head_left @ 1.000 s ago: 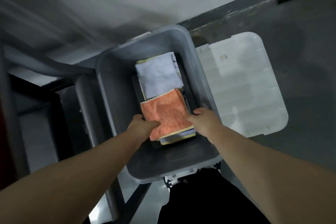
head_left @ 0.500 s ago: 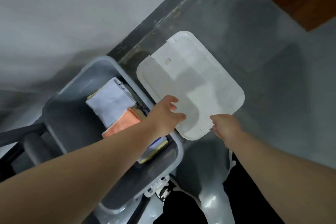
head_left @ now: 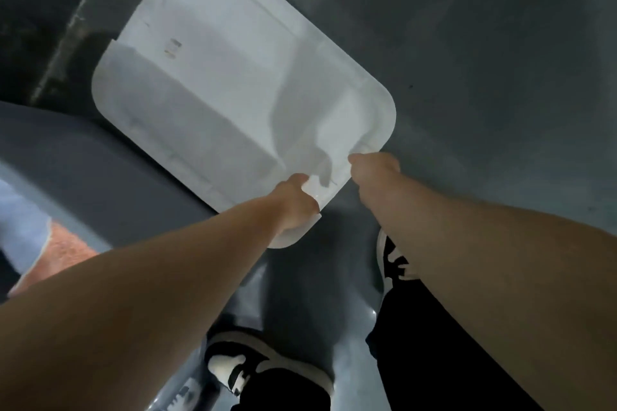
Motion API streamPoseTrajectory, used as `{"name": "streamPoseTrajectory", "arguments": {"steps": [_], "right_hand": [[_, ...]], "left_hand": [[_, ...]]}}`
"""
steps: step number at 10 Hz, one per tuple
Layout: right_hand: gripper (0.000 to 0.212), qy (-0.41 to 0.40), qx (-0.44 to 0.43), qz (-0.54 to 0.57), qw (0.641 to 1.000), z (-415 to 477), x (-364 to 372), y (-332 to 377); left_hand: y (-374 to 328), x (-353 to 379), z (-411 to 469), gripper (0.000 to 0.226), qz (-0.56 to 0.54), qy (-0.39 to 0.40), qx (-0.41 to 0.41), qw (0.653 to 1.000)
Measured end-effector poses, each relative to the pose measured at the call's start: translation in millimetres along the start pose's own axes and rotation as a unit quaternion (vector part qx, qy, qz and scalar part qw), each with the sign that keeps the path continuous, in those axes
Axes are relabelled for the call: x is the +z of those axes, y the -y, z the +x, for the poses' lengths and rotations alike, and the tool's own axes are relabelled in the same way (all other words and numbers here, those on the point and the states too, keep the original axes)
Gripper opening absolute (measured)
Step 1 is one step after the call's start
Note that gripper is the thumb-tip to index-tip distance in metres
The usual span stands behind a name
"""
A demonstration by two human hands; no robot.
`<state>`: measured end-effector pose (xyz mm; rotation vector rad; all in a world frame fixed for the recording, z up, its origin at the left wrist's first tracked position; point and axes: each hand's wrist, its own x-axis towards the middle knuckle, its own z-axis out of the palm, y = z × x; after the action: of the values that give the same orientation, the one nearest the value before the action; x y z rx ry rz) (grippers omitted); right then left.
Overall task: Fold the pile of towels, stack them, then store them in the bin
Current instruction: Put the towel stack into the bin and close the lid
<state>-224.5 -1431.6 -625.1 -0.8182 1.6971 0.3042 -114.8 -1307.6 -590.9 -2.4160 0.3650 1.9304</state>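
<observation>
The white bin lid [head_left: 217, 77] lies on the grey floor to the right of the grey bin [head_left: 110, 197]. My left hand [head_left: 293, 203] grips the lid's near corner, thumb on top. My right hand [head_left: 374, 170] grips the near edge just to the right of it, fingers curled round the rim. At the far left, inside the bin, an orange towel [head_left: 56, 253] and a pale blue towel [head_left: 20, 217] show partly behind my left forearm.
A dark wall base [head_left: 63, 27] runs behind the lid at the top left. My two black-and-white shoes [head_left: 240, 370] [head_left: 394, 264] stand on the grey floor [head_left: 484, 77] below the lid.
Both hands left the towel stack in the bin, reached right and took hold of the lid's near edge. The view swung right and down, so the bin now sits at the left edge.
</observation>
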Motion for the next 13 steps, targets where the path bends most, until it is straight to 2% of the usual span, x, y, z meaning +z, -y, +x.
{"name": "streamPoseTrajectory", "arguments": {"steps": [1,2,3,4,5,6,7,8,9,10,11,12,13], "right_hand": [[0.043,0.012,-0.021,-0.037,0.999,-2.7,-5.3,13.6],[0.03,-0.023,-0.072,-0.019,0.997,-42.9,-13.2,25.3],[0.017,0.032,-0.17,-0.037,0.984,-103.1,-25.1,40.7],[0.021,0.08,-0.253,-0.085,0.96,-182.6,-39.6,58.3],[0.025,0.119,-0.311,-0.148,0.931,-244.2,-51.0,69.0],[0.037,0.143,-0.381,-0.238,0.882,-288.2,-54.6,77.7],[0.05,0.171,-0.445,-0.319,0.819,-313.1,-49.4,79.4],[0.063,0.174,-0.383,-0.359,0.833,-319.6,-34.4,64.0],[0.06,0.138,-0.227,-0.219,0.939,-329.7,-16.8,39.1],[0.037,0.143,-0.043,-0.058,0.987,-347.2,11.0,7.7],[0.01,0.257,0.065,0.09,0.96,-369.7,36.0,-20.8],[0.019,0.304,0.088,0.137,0.939,-386.1,56.5,-41.9],[0.026,0.3,0.083,0.082,0.947,-393.7,80.3,-67.0]], "left_hand": [[1.7,-5.5,-7.0,0.079,-0.064,-0.005,-0.007,0.998],[-12.6,-29.4,-42.1,0.063,-0.223,-0.029,-0.009,0.974],[-40.9,-67.2,-103.7,0.049,-0.407,-0.025,0.008,0.913],[-70.7,-116.5,-182.1,0.049,-0.513,0.0,0.047,0.857],[-88.0,-163.1,-245.5,0.063,-0.54,-0.023,0.062,0.839],[-84.4,-194.4,-290.1,0.072,-0.511,-0.097,0.012,0.854],[-59.6,-199.7,-308.4,0.036,-0.534,-0.178,-0.018,0.827],[-14.3,-190.3,-325.4,0.032,-0.607,-0.214,0.0,0.765],[39.8,-177.9,-344.3,0.031,-0.681,-0.256,0.009,0.686],[98.4,-158.9,-362.8,0.026,-0.697,-0.292,0.005,0.654],[156.0,-138.0,-377.8,0.014,-0.697,-0.304,-0.007,0.65],[213.1,-112.2,-381.7,0.018,-0.67,-0.334,-0.016,0.663],[260.0,-81.1,-370.6,0.015,-0.635,-0.376,-0.057,0.673]]}}
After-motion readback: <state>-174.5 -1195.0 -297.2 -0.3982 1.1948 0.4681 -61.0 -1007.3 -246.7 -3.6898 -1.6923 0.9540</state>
